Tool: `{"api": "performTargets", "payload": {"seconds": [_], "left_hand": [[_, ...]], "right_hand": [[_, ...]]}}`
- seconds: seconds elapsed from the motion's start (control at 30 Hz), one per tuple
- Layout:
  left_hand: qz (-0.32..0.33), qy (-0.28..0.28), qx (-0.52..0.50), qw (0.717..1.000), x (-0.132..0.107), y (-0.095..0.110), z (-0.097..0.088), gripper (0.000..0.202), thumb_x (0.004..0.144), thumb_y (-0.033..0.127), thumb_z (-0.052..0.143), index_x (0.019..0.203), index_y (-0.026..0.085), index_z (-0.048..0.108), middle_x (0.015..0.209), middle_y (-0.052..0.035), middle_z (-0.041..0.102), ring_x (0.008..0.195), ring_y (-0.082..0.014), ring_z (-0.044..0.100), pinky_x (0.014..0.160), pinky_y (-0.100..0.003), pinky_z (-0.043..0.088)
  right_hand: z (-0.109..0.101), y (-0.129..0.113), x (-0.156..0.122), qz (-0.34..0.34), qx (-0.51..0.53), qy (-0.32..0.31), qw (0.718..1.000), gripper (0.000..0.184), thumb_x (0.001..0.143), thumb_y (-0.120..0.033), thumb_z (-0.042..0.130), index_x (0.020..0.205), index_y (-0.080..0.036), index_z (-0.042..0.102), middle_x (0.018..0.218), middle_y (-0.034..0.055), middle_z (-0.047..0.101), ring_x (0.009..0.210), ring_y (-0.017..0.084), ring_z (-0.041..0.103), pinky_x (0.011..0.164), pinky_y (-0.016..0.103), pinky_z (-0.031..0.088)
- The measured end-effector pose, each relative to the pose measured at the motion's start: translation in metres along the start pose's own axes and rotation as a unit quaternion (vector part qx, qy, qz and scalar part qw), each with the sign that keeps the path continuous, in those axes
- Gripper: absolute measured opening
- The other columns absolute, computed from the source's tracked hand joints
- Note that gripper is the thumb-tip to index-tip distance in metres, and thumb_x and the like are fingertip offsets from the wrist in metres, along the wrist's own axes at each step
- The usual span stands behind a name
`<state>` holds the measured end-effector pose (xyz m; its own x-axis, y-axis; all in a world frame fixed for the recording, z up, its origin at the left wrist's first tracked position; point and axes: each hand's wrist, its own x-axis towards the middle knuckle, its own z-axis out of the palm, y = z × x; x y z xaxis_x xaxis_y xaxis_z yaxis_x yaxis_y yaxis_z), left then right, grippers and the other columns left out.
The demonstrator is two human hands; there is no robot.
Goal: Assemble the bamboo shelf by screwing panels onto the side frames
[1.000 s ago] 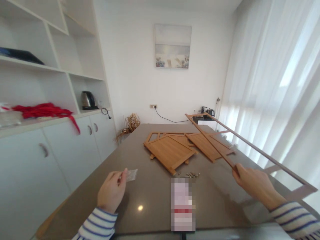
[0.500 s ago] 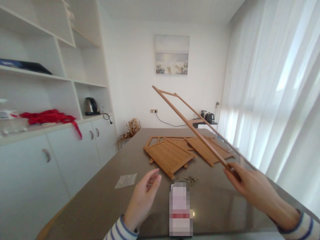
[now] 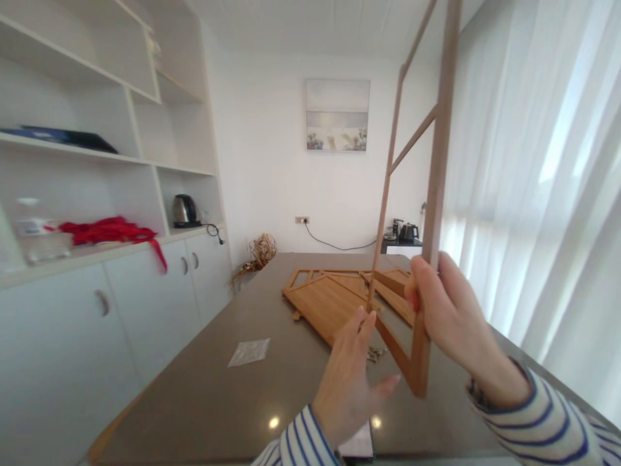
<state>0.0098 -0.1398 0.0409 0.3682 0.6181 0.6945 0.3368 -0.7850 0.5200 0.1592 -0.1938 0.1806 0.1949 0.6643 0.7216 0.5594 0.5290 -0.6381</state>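
A tall wooden frame (image 3: 439, 162) stands upright over the table, its top running out of view. My right hand (image 3: 449, 310) is wrapped round its nearer post. My left hand (image 3: 349, 375) is beside the frame's lower left corner, thumb spread from the fingers; whether the fingertips touch the far post I cannot tell. Flat wooden panels (image 3: 315, 301) lie stacked on the table behind the frame. A few small screws (image 3: 373, 354) show just right of my left hand. Beneath that hand, a phone (image 3: 358, 445) is mostly hidden.
The brown table (image 3: 208, 388) stretches away from me. On its left lies a clear plastic bag (image 3: 249, 352). White cabinets with shelves (image 3: 145, 285) line the left side, holding a kettle (image 3: 185, 210) and red cloth (image 3: 111, 230). White curtains (image 3: 533, 194) hang at the right.
My right hand has swung the frame from a forward slant to upright, moving slightly left and up. My left hand has moved right, close to the frame, now covering most of the phone.
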Motion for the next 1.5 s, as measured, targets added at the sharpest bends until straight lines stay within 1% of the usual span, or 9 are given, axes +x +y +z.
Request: {"api": "performTargets", "payload": {"seconds": [0.3, 0.4, 0.6, 0.73, 0.9, 1.03, 1.17, 1.3, 1.5], "left_hand": [[0.052, 0.242, -0.206, 0.947, 0.02, 0.021, -0.024, 0.027, 0.086, 0.038, 0.062, 0.108, 0.023, 0.067, 0.095, -0.0069, 0.072, 0.082, -0.0185, 0.069, 0.074, -0.031, 0.058], [0.112, 0.282, -0.204, 0.931, 0.017, 0.026, -0.036, 0.03, 0.083, 0.05, 0.063, 0.084, 0.02, 0.069, 0.061, 0.0, 0.062, 0.052, -0.0118, 0.057, 0.055, -0.025, 0.051], [0.032, 0.439, -0.186, 0.878, 0.024, 0.033, -0.063, 0.041, 0.091, 0.053, 0.05, 0.068, 0.02, 0.052, 0.043, 0.0076, 0.042, 0.034, -0.0061, 0.038, 0.035, -0.018, 0.031], [-0.003, 0.475, -0.186, 0.86, 0.031, 0.028, -0.094, 0.037, 0.088, 0.057, 0.053, 0.079, 0.021, 0.05, 0.041, 0.011, 0.042, 0.031, -0.0056, 0.038, 0.033, -0.016, 0.032], [-0.067, 0.447, -0.225, 0.863, 0.033, 0.007, -0.128, 0.038, 0.088, 0.057, 0.053, 0.08, 0.021, 0.049, 0.038, 0.0121, 0.04, 0.025, -0.0058, 0.033, 0.026, -0.015, 0.025], [-0.076, 0.422, -0.25, 0.868, 0.035, -0.015, -0.138, 0.041, 0.085, 0.06, 0.055, 0.074, 0.021, 0.047, 0.039, 0.0103, 0.042, 0.026, -0.0062, 0.033, 0.025, -0.016, 0.024], [-0.089, 0.404, -0.28, 0.866, 0.042, -0.039, -0.139, 0.044, 0.085, 0.062, 0.054, 0.07, 0.021, 0.045, 0.039, 0.0103, 0.038, 0.024, -0.0059, 0.03, 0.025, -0.016, 0.021], [-0.101, 0.399, -0.261, 0.873, 0.051, -0.058, -0.14, 0.047, 0.087, 0.062, 0.05, 0.066, 0.021, 0.043, 0.039, 0.0099, 0.036, 0.025, -0.006, 0.03, 0.026, -0.017, 0.02], [-0.156, 0.391, -0.157, 0.894, 0.063, -0.089, -0.135, 0.046, 0.09, 0.063, 0.042, 0.072, 0.021, 0.046, 0.049, 0.0064, 0.047, 0.038, -0.009, 0.046, 0.037, -0.02, 0.036]], "right_hand": [[0.048, -0.044, 0.01, 0.026, 0.142, -0.032, 0.989, 0.031, 0.093, -0.054, 0.048, 0.086, -0.025, 0.041, 0.063, -0.0051, 0.058, 0.047, 0.01, 0.051, 0.042, 0.022, 0.038], [0.055, -0.049, 0.012, 0.03, 0.142, -0.045, 0.988, 0.037, 0.089, -0.059, 0.051, 0.084, -0.024, 0.041, 0.062, -0.0048, 0.056, 0.05, 0.01, 0.051, 0.044, 0.023, 0.038], [0.06, -0.05, 0.016, -0.007, 0.175, -0.172, 0.969, 0.04, 0.092, -0.057, 0.047, 0.106, -0.02, 0.047, 0.065, -0.0037, 0.06, 0.06, 0.013, 0.059, 0.057, 0.026, 0.047], [0.051, -0.006, 0.019, -0.054, 0.148, -0.199, 0.967, 0.042, 0.094, -0.047, 0.05, 0.128, -0.022, 0.046, 0.105, 0.0065, 0.069, 0.094, 0.017, 0.065, 0.078, 0.032, 0.052], [0.017, 0.112, 0.027, 0.011, -0.078, 0.079, 0.994, 0.048, 0.086, -0.058, 0.054, 0.113, -0.018, 0.056, 0.106, 0.0123, 0.067, 0.096, 0.024, 0.064, 0.083, 0.04, 0.052], [-0.009, 0.178, 0.025, 0.047, -0.139, 0.143, 0.979, 0.073, 0.079, -0.064, 0.058, 0.128, -0.011, 0.047, 0.123, 0.0226, 0.058, 0.113, 0.034, 0.057, 0.09, 0.05, 0.047], [-0.009, 0.19, 0.024, 0.003, -0.272, 0.053, 0.961, 0.071, 0.084, -0.061, 0.052, 0.137, -0.014, 0.039, 0.123, 0.0178, 0.063, 0.108, 0.033, 0.062, 0.092, 0.049, 0.045], [0.005, 0.186, 0.025, -0.004, -0.365, -0.013, 0.931, 0.045, 0.094, -0.054, 0.036, 0.114, -0.017, 0.053, 0.081, 0.0093, 0.071, 0.073, 0.029, 0.068, 0.073, 0.04, 0.046], [0.01, 0.208, 0.011, 0.0, -0.375, 0.012, 0.927, 0.035, 0.093, -0.055, 0.035, 0.085, -0.023, 0.048, 0.072, 0.0082, 0.066, 0.071, 0.028, 0.064, 0.059, 0.033, 0.04]]}}
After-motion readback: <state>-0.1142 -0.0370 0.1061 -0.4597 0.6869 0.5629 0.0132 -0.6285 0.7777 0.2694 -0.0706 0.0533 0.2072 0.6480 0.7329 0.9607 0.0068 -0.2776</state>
